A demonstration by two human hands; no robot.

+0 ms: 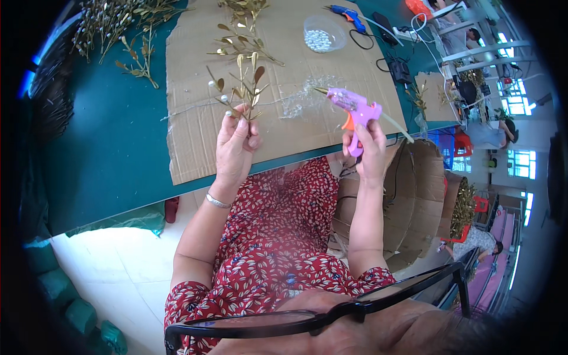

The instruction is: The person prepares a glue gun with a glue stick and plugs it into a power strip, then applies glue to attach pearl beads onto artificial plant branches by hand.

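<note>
I have the left hand [235,142] pinching a gold sprig [249,93] at eleven o'clock, partly pearled, seemingly unfinished; the right hand [370,145] grips a glue gun [356,106] near one. Loose pearls [318,41] sit unused at twelve.

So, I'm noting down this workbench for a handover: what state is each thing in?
Gold sprig: held in the left fingers
Purple glue gun: held in the right fingers
Orange trigger: pressed or not, unclear
Glue stick: jutting from the gun's rear
Blue glue gun: lying down, unheld
Clear tub: uncovered, part-filled with white pearls
Cardboard sheet: flat
Clear strands: tangled
Cardboard box: open
</note>
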